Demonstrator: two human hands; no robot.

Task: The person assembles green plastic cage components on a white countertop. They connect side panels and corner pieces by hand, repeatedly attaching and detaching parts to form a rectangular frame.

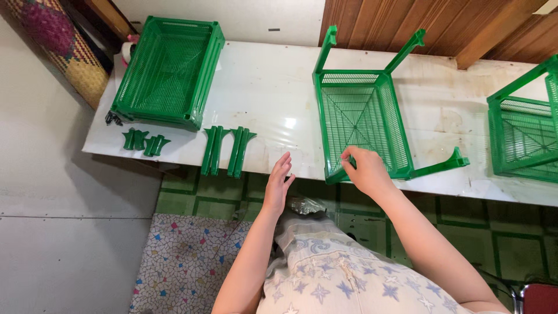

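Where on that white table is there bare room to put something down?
The widest bare patch of table lies between the left basket and the middle basket. A narrower strip separates middle and right basket. The front-left edge is crowded with loose legs.

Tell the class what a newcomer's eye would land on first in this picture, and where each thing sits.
The bright green basket with legs fitted stands out mid-table on the white table; the right hand pinches its near corner while the left hand hovers open beside it. A legless green tray lies far left, with loose green legs along the near edge.
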